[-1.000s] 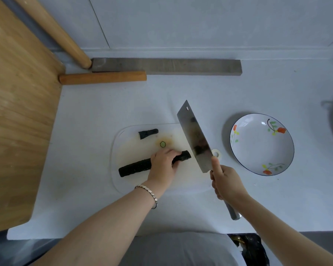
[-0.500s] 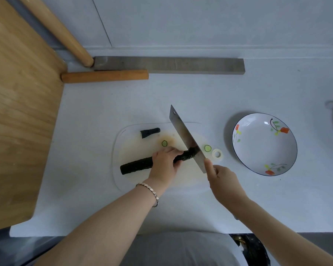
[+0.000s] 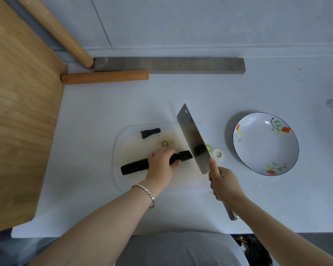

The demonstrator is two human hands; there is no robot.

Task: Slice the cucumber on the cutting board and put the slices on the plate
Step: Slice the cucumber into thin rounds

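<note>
- The left hand curls over the cucumber, which lies along the near half of the cutting board. Its fingertips sit close to the cut end, so a drifting blade could nick them.
- The right hand is clamped on the cleaver, whose blade is tilted at the cucumber's right end. A skewed chop may give a wedge.
- A slice at the board's right edge, beside a tape roll, could slip off before reaching the plate.

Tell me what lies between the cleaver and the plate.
Head view: a cucumber slice beside the cleaver, then a white ring on the counter before the plate.
</note>
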